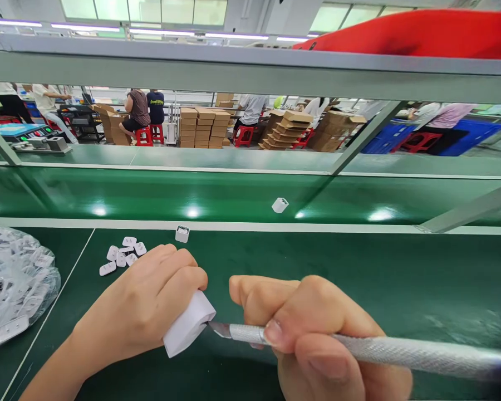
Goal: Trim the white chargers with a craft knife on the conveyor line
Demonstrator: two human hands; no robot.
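My left hand point(146, 303) is closed round a white plastic housing point(187, 326), tilted so that one end faces right. In my right hand point(317, 328) is a craft knife point(250, 333) with a silvery knurled handle, gripped between thumb and fingers. The knife's blade point(220, 328) points left, and its tip meets the edge of the housing's right end. Beyond my left hand several small white plates point(121, 257) with dark marks lie loosely on the green table. A small white housing point(182, 234) stands at the table's back edge.
A clear bag point(19, 284) full of white parts lies at the left. Behind the white strip, another white housing point(280, 205) rests on the green belt point(217, 195). A grey metal beam point(234, 69) crosses above, with red cloth point(421, 36) on it. Seated people and cartons point(204, 128) are farther back.
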